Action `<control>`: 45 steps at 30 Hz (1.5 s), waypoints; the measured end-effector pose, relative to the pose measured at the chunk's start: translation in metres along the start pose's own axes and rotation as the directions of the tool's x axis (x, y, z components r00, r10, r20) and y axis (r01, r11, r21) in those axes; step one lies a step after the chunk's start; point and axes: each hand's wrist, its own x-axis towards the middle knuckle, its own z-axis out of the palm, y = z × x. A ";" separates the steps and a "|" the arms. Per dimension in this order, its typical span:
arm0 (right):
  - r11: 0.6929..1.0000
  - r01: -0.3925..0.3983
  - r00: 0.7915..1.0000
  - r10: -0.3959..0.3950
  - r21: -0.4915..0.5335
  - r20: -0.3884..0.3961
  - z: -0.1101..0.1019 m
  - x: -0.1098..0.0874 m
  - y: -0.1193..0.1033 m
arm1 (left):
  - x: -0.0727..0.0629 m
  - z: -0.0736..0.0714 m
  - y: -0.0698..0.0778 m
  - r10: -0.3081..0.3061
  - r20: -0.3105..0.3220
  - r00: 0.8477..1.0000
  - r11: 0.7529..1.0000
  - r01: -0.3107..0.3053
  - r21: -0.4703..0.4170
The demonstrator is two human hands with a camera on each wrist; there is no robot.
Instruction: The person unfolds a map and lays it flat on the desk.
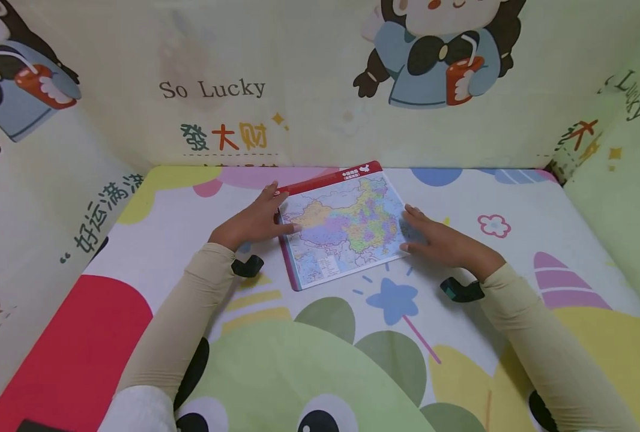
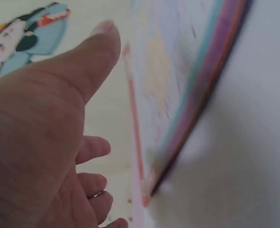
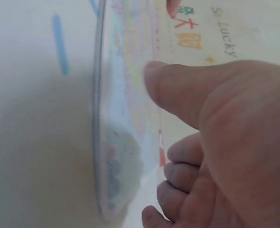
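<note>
A thin rectangular map board (image 1: 341, 222), printed with a coloured map and a red top strip, lies slightly turned at the far middle of the table. At its left edge is my left hand (image 1: 257, 219), its thumb reaching over the map and its fingers by the top-left corner. My right hand (image 1: 441, 240) is at the opposite edge, thumb over the lower right part. In the left wrist view the thumb (image 2: 94, 57) stands apart from the fingers, with no grip on the board. The right wrist view likewise has the thumb (image 3: 178, 90) spread above relaxed fingers.
The board rests on a tabletop cover (image 1: 439, 192) with bright cartoon prints. Behind it rises a pale printed backdrop (image 1: 309, 78), and similar sheets stand at left and right. Dark wrist devices (image 1: 247, 267) sit under both wrists.
</note>
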 end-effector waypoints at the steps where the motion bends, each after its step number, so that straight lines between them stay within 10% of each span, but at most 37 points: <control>1: 1.000 -0.002 1.000 0.002 0.006 -0.007 0.001 -0.001 0.000 | 0.003 0.000 -0.001 -0.003 0.003 1.000 1.000 0.003 0.008; 13: 0.998 -0.058 0.997 0.060 0.036 -0.058 0.016 -0.011 -0.002 | 0.028 0.004 -0.025 -0.027 0.036 0.999 0.998 0.025 0.066; 24: 0.994 -0.106 0.993 0.107 0.032 -0.043 0.025 -0.010 -0.013 | 0.032 0.011 -0.021 0.004 0.031 1.000 0.998 -0.006 0.068; 34: 0.993 -0.115 0.993 0.115 0.001 0.002 0.027 -0.003 -0.009 | 0.031 0.004 -0.015 -0.039 0.189 0.981 0.997 0.024 0.080; 45: 0.983 -0.105 0.994 0.106 -0.149 0.003 0.031 0.000 -0.011 | 0.034 0.007 -0.015 -0.049 0.208 0.977 0.988 0.017 0.155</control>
